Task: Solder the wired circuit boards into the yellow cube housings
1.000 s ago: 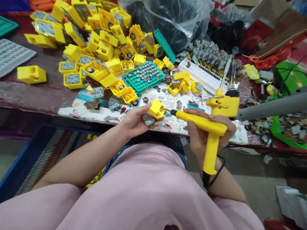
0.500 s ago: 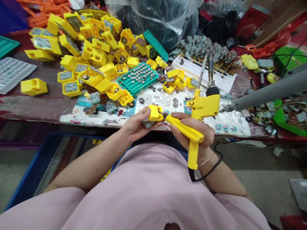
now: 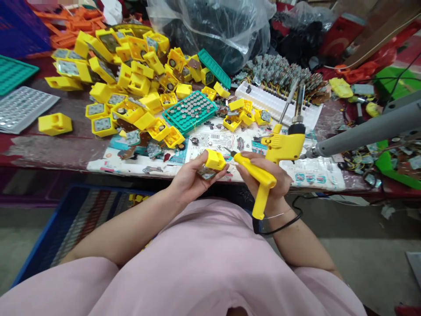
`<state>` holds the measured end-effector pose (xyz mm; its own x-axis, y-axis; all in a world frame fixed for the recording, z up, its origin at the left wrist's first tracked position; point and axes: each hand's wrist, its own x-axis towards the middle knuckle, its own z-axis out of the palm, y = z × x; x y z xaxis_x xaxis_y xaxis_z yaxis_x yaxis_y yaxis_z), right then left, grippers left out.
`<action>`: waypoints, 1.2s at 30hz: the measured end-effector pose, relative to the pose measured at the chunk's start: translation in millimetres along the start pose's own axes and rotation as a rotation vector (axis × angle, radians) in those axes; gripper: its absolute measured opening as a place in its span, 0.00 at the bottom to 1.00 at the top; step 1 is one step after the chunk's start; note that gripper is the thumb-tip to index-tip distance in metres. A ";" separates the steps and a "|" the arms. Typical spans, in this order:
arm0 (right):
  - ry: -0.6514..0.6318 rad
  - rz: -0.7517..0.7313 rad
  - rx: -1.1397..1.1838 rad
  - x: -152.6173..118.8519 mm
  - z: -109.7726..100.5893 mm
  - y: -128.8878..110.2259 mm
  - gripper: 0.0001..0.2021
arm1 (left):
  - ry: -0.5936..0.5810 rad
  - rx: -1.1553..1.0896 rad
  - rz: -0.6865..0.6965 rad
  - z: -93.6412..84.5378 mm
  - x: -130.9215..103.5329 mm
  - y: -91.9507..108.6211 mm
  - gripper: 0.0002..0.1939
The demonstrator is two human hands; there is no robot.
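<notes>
Holding yel. boxy plastic housing [image 3: 215, 160]: L hand grip [image 3: 190, 177] | yel. pistol-shaped soldering iron [image 3: 255, 170]: held, R hand grip [image 3: 280, 174] | iron tip [image 3: 227, 150] nr housing

A scuffed, dark red worktable [image 3: 80, 151] stretches to the left and right of the grip, a printed sheet [image 3: 315, 175] spread over its near edge. Below and left of the grip, a blue crate [image 3: 46, 235] shows its rim; to the lower right lies gray floor [image 3: 362, 250], partly in shadow. Pale light glints off a clear plastic bag [image 3: 210, 30] beyond the grip, with brown cardboard [image 3: 391, 30] farther right.
</notes>
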<state>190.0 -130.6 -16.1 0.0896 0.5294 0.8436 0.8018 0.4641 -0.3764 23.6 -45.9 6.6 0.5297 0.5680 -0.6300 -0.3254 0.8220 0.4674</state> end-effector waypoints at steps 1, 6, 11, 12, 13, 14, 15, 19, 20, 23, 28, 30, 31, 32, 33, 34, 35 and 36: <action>-0.013 0.002 -0.015 -1.3 -3.1 5.6 0.22 | -0.067 0.145 0.040 -6.3 -0.5 3.7 0.18; -0.246 -0.108 -0.160 -13.7 -19.6 40.6 0.15 | -0.131 1.398 0.677 -32.4 3.0 26.9 0.40; -0.496 -0.227 -0.379 -18.5 -23.0 53.7 0.12 | 0.045 2.228 0.878 -28.9 9.6 31.8 0.37; -0.475 -0.268 -0.399 -18.3 -22.9 54.0 0.13 | 0.046 2.276 0.885 -27.6 10.7 31.6 0.36; -0.451 -0.297 -0.416 -18.2 -22.9 54.3 0.13 | 0.039 2.301 0.891 -26.9 11.7 31.7 0.34; -0.439 -0.308 -0.433 -18.2 -23.0 55.2 0.13 | 0.021 2.310 0.898 -26.5 12.9 32.0 0.33; -0.443 -0.302 -0.446 -18.6 -23.1 56.7 0.13 | -0.008 2.308 0.903 -26.6 14.1 32.6 0.31; -0.520 -0.168 -0.414 -23.3 -22.9 66.5 0.14 | -0.125 2.255 0.925 -30.4 19.2 35.3 0.24; -0.527 -0.136 -0.389 -24.7 -22.5 68.8 0.14 | -0.136 2.244 0.932 -32.1 20.1 35.6 0.24; -0.532 -0.088 -0.365 -27.1 -21.6 72.0 0.18 | -0.140 2.202 0.950 -37.5 21.7 36.2 0.22; -0.465 -0.033 -0.388 -20.1 -22.0 63.9 0.12 | -0.156 2.095 1.029 -33.8 24.9 45.6 0.27; -0.408 -0.030 -0.340 -14.7 -21.9 58.1 0.12 | -0.084 2.058 1.062 -24.1 27.9 54.8 0.25; -0.380 -0.039 -0.311 -12.4 -21.8 55.3 0.14 | -0.041 2.057 1.057 -18.2 29.4 60.2 0.23; -0.354 -0.052 -0.288 -10.9 -21.7 52.9 0.15 | -0.006 2.069 1.036 -12.1 30.6 65.7 0.20; -0.333 -0.064 -0.273 -10.2 -21.9 51.0 0.17 | 0.020 2.082 1.010 -6.4 31.4 70.9 0.19; -0.315 -0.069 -0.266 -10.7 -22.4 49.7 0.18 | 0.032 2.087 0.984 -1.5 31.7 75.4 0.19; -0.304 -0.067 -0.267 -12.1 -23.3 49.1 0.20 | 0.038 2.081 0.967 2.0 31.7 79.0 0.19; -0.304 -0.060 -0.273 -14.3 -24.6 49.1 0.21 | 0.045 2.068 0.958 4.1 31.4 81.3 0.19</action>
<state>242.6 -132.8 -37.3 -0.1082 0.7115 0.6943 0.9311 0.3173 -0.1800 16.9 38.6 27.3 0.7428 0.6623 0.0985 0.6082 -0.7289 0.3143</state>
